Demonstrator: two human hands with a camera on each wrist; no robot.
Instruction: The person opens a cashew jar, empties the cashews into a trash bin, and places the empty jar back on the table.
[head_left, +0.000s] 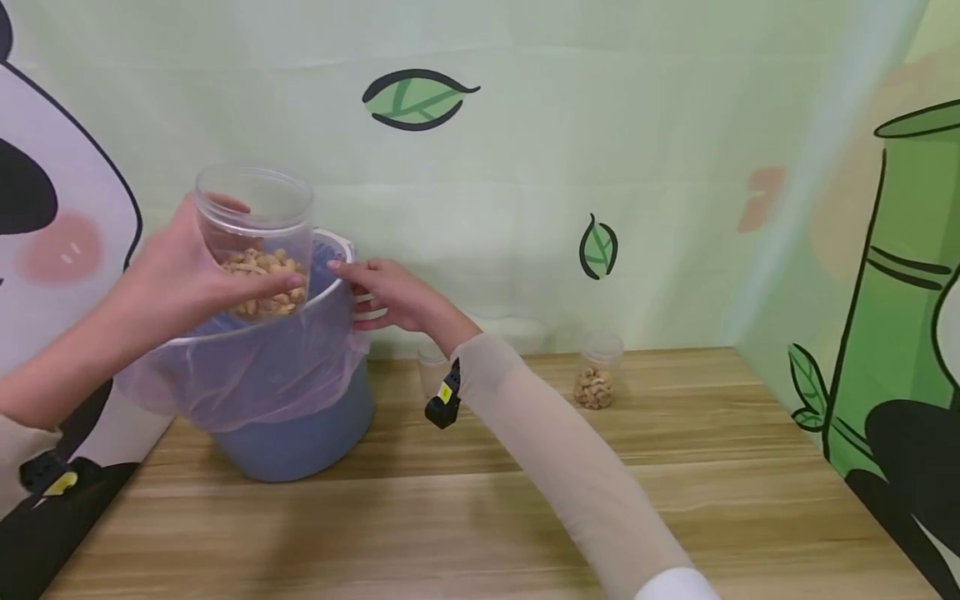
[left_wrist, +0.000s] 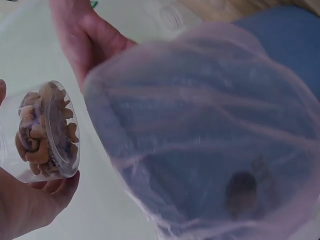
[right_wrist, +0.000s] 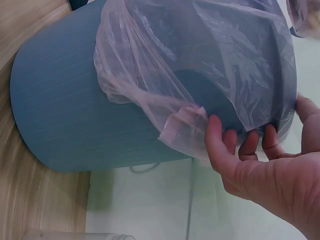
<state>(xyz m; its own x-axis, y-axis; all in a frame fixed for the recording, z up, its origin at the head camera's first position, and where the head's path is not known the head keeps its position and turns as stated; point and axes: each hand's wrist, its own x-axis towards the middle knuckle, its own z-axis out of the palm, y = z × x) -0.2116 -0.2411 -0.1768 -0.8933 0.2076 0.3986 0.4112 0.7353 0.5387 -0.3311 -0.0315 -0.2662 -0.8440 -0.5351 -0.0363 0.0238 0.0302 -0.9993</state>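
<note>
My left hand grips a clear plastic jar above the near side of a blue trash bin. Nuts that look like cashews fill the lower part of the jar, which has no lid on. A thin pink plastic bag lines the bin and hangs over its rim. At the bin's right side, my right hand holds the rim and liner, thumb at the top and fingers curled outside, as the right wrist view shows. From the left wrist, the jar appears beside the lined bin.
On the wooden table, a small clear jar of cashews stands near the back wall. Another clear jar is partly hidden behind my right wrist. A printed cloth backdrop closes off the back and sides.
</note>
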